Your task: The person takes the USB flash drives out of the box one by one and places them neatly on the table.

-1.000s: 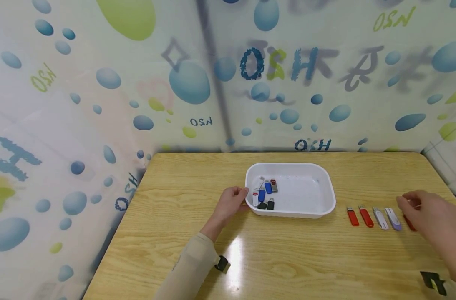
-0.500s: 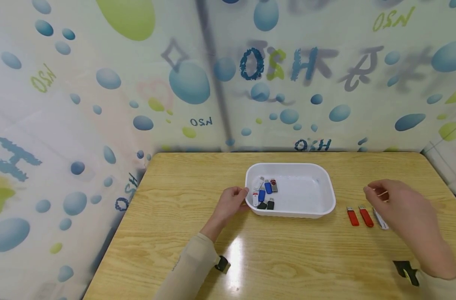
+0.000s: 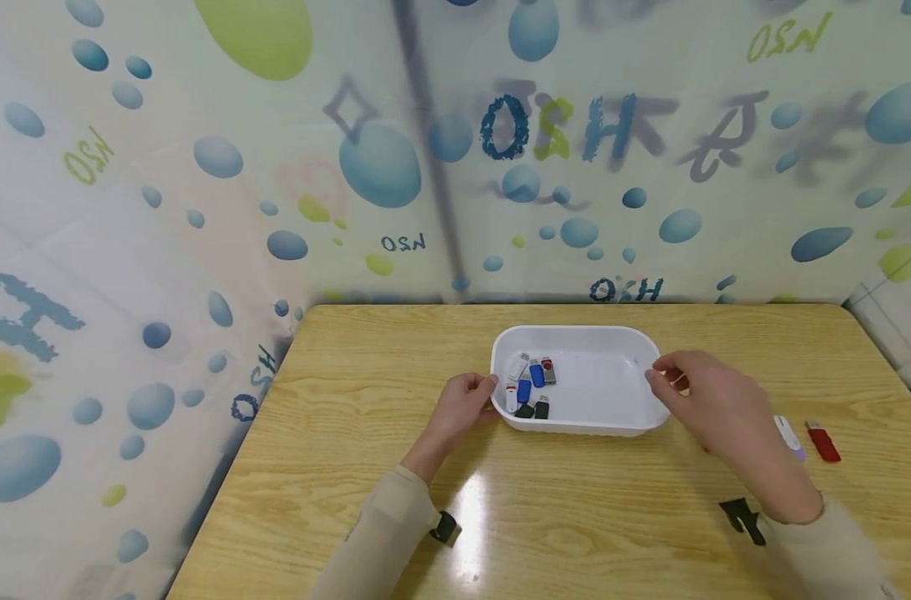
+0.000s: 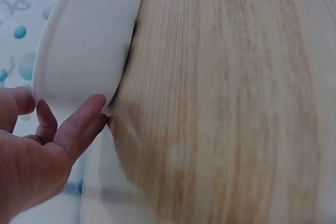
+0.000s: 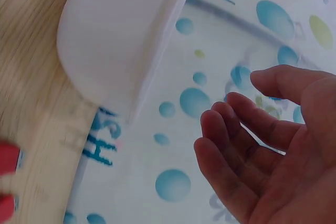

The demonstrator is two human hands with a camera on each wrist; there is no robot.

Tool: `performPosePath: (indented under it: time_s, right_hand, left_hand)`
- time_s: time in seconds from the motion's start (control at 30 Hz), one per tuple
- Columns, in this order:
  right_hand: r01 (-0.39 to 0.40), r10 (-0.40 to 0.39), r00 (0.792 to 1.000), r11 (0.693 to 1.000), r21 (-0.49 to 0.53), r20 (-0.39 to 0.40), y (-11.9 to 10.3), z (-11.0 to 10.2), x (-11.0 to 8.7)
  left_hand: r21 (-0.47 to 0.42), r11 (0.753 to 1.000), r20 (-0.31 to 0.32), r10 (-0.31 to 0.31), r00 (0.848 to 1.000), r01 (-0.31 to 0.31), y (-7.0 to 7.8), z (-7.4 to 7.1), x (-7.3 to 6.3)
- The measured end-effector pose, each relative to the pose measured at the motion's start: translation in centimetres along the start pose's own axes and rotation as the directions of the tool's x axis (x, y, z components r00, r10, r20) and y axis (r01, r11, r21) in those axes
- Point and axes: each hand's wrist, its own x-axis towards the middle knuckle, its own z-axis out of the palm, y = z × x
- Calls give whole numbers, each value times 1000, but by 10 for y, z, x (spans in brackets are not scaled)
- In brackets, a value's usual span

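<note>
A white plastic tray (image 3: 601, 383) stands on the table with several USB sticks gathered at its left end, among them a blue one (image 3: 538, 375), a black one (image 3: 542, 408) and a red-and-silver one (image 3: 548, 372). My left hand (image 3: 458, 404) pinches the tray's left rim between thumb and forefinger, other fingertips low against its side. Beside the tray's right end hovers my right hand (image 3: 713, 404), thumb and fingers parted around nothing in the right wrist view. Right of it lie a white-and-purple USB stick (image 3: 788, 435) and a dark red one (image 3: 823, 442).
Two red USB sticks on the table show in the right wrist view, the upper one (image 5: 8, 159) near the left edge; the right hand mostly covers them in the head view. A patterned wall sheet (image 3: 395, 167) rises behind the wooden table (image 3: 575, 517).
My right hand has swept left from above the dark red USB stick to the tray's right end, uncovering that stick and hiding others. The left hand and tray have stayed put.
</note>
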Motion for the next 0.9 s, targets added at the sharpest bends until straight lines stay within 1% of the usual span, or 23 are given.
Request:
performPosePath:
  time_s: [0.17,0.43,0.53,0.67,0.8,0.9]
  right_hand:
    - [69,-69,998,998,-5,-13,-19,13,9]
    - [120,-119,993,992,-38,23,-42,36,26]
    - [117,-114,991,993,-36,67,-50,46,34]
    - [88,-84,986,996,-24,145,-58,58,45]
    - [60,-59,974,998,3,217,-64,67,55]
    - [38,-43,961,999,22,273,-67,72,62]
  left_hand:
    - [16,1000,-2,-11,1000,11,1,0,0]
    - [5,1000,-6,-8,1000,8,0,1,1]
    - [2,1000,-11,-7,1000,7,0,1,0]
    - [2,1000,-11,-1,1000,1,0,1,0]
    - [7,1000,-7,4,1000,-4,-1,1,0]
    - [10,1000,-8,1,1000,-1,-2,1,0]
